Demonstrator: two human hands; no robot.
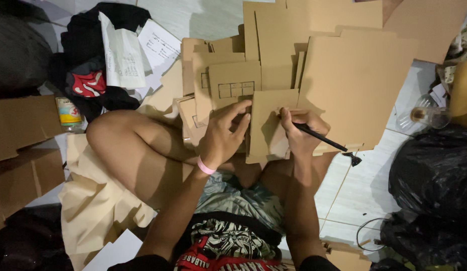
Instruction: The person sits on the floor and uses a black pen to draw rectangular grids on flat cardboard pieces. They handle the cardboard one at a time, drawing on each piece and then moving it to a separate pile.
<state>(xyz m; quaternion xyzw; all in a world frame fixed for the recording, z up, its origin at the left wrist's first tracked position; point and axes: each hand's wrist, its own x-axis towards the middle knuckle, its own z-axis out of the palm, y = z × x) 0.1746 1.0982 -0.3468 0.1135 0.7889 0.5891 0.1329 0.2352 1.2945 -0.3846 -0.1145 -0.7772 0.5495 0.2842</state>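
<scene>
I sit cross-legged on the floor with a brown cardboard piece (267, 120) propped over my lap. My left hand (224, 134) grips its left edge, fingers spread over the top, a pink band on the wrist. My right hand (299, 131) holds a black pen (321, 138), its tip pressed to the cardboard near the upper right corner. Behind it lies a smaller cardboard piece with drawn rectangles (234, 83).
Large cardboard sheets (354, 75) are stacked ahead. A pile of dark clothes and papers (108, 50) sits at upper left, with a small bottle (69, 113) below it. Black plastic bags (434, 180), a clear glass (426, 115) and a wire (369, 233) lie on the tiled floor at right.
</scene>
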